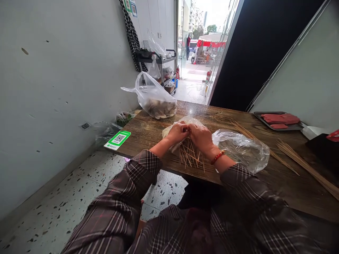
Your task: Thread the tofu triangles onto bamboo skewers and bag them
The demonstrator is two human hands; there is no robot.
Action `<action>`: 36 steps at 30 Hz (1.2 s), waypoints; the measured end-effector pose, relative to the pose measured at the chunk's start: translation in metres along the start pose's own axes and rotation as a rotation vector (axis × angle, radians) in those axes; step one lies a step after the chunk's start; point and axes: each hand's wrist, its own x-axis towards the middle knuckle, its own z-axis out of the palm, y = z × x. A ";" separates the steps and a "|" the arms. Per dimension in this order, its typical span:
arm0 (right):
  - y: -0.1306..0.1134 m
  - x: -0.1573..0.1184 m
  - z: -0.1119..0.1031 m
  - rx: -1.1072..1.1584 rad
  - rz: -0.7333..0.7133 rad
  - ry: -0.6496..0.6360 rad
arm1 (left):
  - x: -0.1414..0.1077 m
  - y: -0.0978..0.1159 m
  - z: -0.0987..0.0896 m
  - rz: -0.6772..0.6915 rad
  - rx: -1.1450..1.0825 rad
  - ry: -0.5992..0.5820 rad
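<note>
My left hand and my right hand meet over the middle of the wooden table, fingertips pressed together. Whatever lies between the fingers is too small to make out. Just beneath them is a pale plastic bag, its contents mostly hidden by my hands. Many thin wooden skewers fan out below my hands toward the near table edge. A clear plastic bag lies open to the right of my right wrist, which wears a red bead bracelet.
A tied clear bag of pale brown pieces stands at the back left, near a green QR card. Loose skewers lie at right, before a dark tray with red items.
</note>
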 end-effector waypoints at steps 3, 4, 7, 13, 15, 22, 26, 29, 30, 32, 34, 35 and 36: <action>-0.003 0.001 0.000 -0.010 0.078 0.013 | -0.001 0.004 0.003 -0.041 0.017 0.035; -0.004 0.001 0.001 -0.003 0.104 0.016 | -0.001 0.005 0.004 -0.058 0.022 0.045; -0.001 -0.001 0.007 0.032 0.156 0.052 | -0.003 0.008 0.006 -0.108 0.047 0.069; 0.013 -0.005 0.018 0.129 0.094 0.196 | -0.001 0.004 0.000 -0.130 -0.044 0.066; 0.016 -0.005 0.019 0.132 0.085 0.206 | 0.003 0.002 -0.004 -0.119 -0.086 0.041; 0.019 -0.007 0.020 0.152 0.056 0.243 | 0.025 -0.001 -0.021 -0.016 -0.157 -0.234; 0.020 -0.009 0.022 0.143 0.051 0.286 | 0.034 0.001 -0.029 -0.038 -0.113 -0.387; 0.020 -0.008 0.023 0.171 0.063 0.286 | 0.037 0.004 -0.031 0.032 -0.026 -0.391; 0.020 -0.008 0.023 0.181 0.069 0.282 | 0.037 0.005 -0.031 0.065 0.008 -0.378; 0.020 -0.007 0.024 0.196 0.087 0.272 | 0.037 0.006 -0.030 0.131 0.071 -0.345; 0.021 -0.007 0.024 0.213 0.108 0.258 | 0.036 0.007 -0.029 0.179 0.119 -0.321; 0.021 -0.006 0.025 0.224 0.116 0.249 | 0.036 0.007 -0.028 0.195 0.138 -0.312; 0.022 -0.006 0.025 0.234 0.120 0.239 | 0.036 0.006 -0.027 0.208 0.152 -0.304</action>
